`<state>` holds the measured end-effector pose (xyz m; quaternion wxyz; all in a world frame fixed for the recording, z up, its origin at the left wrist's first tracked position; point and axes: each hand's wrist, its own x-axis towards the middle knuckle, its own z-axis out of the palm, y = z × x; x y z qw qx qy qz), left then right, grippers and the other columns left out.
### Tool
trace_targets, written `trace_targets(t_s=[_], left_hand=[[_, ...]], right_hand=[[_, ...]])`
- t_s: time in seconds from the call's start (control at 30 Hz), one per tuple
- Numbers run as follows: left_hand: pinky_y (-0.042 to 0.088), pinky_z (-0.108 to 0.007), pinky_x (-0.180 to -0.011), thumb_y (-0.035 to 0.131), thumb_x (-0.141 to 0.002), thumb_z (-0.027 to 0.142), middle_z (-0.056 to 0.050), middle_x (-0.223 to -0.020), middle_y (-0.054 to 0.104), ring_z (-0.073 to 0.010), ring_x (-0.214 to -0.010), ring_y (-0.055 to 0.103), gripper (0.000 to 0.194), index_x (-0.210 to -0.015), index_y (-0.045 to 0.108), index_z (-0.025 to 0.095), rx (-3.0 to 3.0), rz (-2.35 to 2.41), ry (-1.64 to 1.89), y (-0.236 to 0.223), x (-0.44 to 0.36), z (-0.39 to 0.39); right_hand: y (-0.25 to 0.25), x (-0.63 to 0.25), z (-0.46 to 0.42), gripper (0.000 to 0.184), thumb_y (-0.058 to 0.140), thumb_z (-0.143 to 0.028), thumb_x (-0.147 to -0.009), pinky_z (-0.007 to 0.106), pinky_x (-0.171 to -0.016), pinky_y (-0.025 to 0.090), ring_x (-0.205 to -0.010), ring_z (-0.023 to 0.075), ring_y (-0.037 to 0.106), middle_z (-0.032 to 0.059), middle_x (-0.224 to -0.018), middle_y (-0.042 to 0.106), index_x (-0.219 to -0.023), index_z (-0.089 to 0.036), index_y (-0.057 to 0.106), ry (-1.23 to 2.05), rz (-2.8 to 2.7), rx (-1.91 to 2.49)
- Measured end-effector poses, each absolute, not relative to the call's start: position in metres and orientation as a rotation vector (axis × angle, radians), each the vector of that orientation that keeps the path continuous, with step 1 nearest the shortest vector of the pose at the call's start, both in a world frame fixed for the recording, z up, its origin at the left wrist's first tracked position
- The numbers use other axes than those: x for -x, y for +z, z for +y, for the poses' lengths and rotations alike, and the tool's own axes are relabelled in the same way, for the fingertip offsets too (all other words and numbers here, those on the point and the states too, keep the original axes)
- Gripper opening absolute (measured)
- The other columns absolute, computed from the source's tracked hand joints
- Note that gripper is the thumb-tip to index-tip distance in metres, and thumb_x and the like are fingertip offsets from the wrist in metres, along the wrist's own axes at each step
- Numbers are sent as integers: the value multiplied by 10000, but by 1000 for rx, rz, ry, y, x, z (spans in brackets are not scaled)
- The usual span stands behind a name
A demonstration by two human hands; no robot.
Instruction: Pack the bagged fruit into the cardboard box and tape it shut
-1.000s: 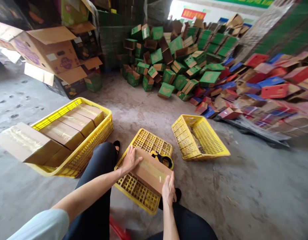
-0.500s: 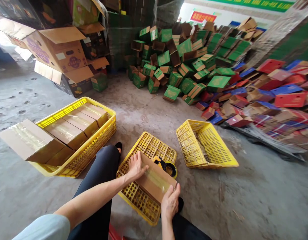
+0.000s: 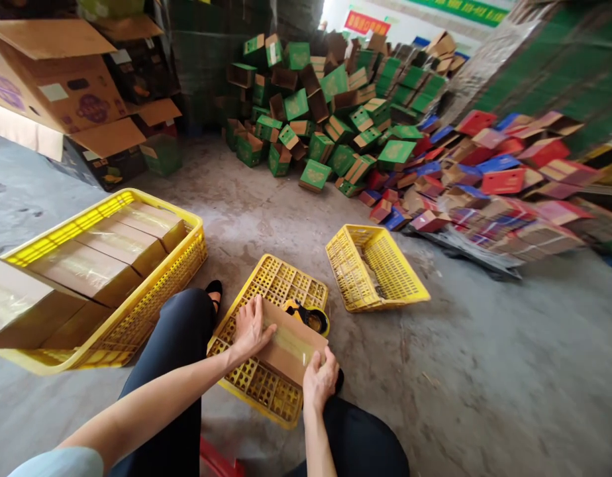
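Matt brown cardboard forms the box (image 3: 291,341) at lower centre, under glossy clear tape (image 3: 292,338); the yellow crate (image 3: 159,305) at left looks like smooth plastic.

We can't see the carton's (image 3: 291,341) underside; our L hand (image 3: 251,329) covers one end, our R hand (image 3: 320,381) part of the other. The carton hides part of the tape dispenser (image 3: 308,317) & the middle of the yellow crate (image 3: 286,281) below. The L pic. edge cuts off the box-filled basket (image 3: 137,324), the bottom edge the red plastic item (image 3: 219,458). Banner (image 3: 366,23) text's too blurry for us, & the red/blue boxes (image 3: 502,180) smear toward the R.
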<state>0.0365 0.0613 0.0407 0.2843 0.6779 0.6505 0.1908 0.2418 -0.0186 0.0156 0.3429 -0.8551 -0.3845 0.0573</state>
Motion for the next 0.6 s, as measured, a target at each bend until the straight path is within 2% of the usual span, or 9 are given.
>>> trace_targets(t_s=[0.07, 0.17, 0.37, 0.5, 0.6], left_hand=[[367, -527, -1131, 621, -899, 500, -253, -1612, 372, -441, -1374, 434, 937, -1661, 235, 116, -1833, 1756, 499, 38, -37, 59], [354, -528, -1158, 585, -934, 549, -266, -1627, 353, -447, -1398, 421, 899, -1647, 278, 96, -1856, 1771, 523, 34, -38, 57], [344, -563, -1186, 501, -984, 612, -243, -1680, 310, -461, -1467, 370, 826, -1637, 336, 133, -1869, 1816, 537, 25, -40, 55], [351, -578, -1185, 476, -1001, 606, -249, -1687, 299, -465, -1475, 380, 778, -1612, 390, 132, -1845, 1812, 530, 26, -39, 56], [359, -534, -1203, 431, -1028, 575, -202, -1677, 348, -417, -1491, 393, 671, -1569, 465, 180, -1774, 1793, 580, 29, -33, 58]], right_hand=[[14, -236, -20, 581, 433, -459, -952, 494, -1019, 472, -1136, 391, 638, 258, -1177, 685, -1317, -64, 651, 212, -951, 2268], [14, -225, -22, 621, 460, -398, -917, 521, -1047, 446, -1197, 421, 611, 275, -1269, 647, -1414, -55, 600, 260, -930, 2311], [17, -215, -23, 835, 455, -560, -943, 552, -1135, 368, -1351, 451, 518, 319, -1486, 530, -1564, -3, 415, 309, -1012, 2326], [21, -215, -23, 803, 524, -565, -933, 567, -1161, 329, -1451, 440, 425, 309, -1566, 461, -1540, -43, 469, 318, -1109, 2315], [25, -214, -24, 737, 588, -500, -928, 548, -1148, 355, -1414, 436, 470, 306, -1557, 470, -1514, -59, 522, 314, -1141, 2342]])
